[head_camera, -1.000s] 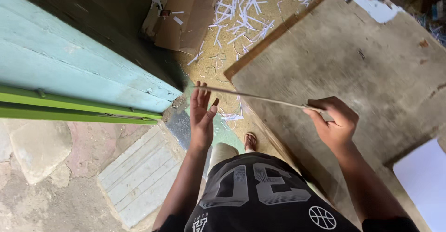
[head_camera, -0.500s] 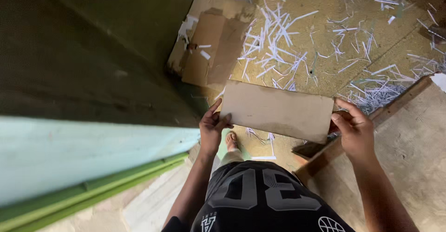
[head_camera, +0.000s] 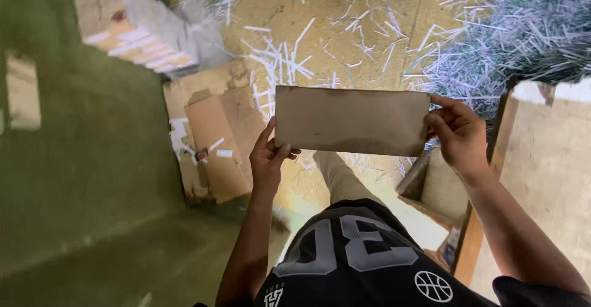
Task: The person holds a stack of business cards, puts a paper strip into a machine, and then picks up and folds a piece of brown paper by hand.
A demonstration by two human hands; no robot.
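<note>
I hold a flat brown rectangular board (head_camera: pixel 351 120) in front of me with both hands, its broad face turned up toward the camera. My left hand (head_camera: pixel 269 159) grips its lower left corner, thumb on the face. My right hand (head_camera: pixel 458 135) pinches its right edge. Below the board are my black printed shorts and one leg.
Flattened cardboard pieces (head_camera: pixel 212 135) lie on the floor to the left. White paper strips (head_camera: pixel 492 42) are scattered and piled across the yellowish floor ahead. A wooden table edge (head_camera: pixel 548 159) stands at the right, a green wall (head_camera: pixel 74 178) at the left, a stack of boards (head_camera: pixel 132 27) upper left.
The board went from edge-on to face-up between my hands. My view swung from the blue-green wall and grey tabletop toward the floor littered with paper strips.
</note>
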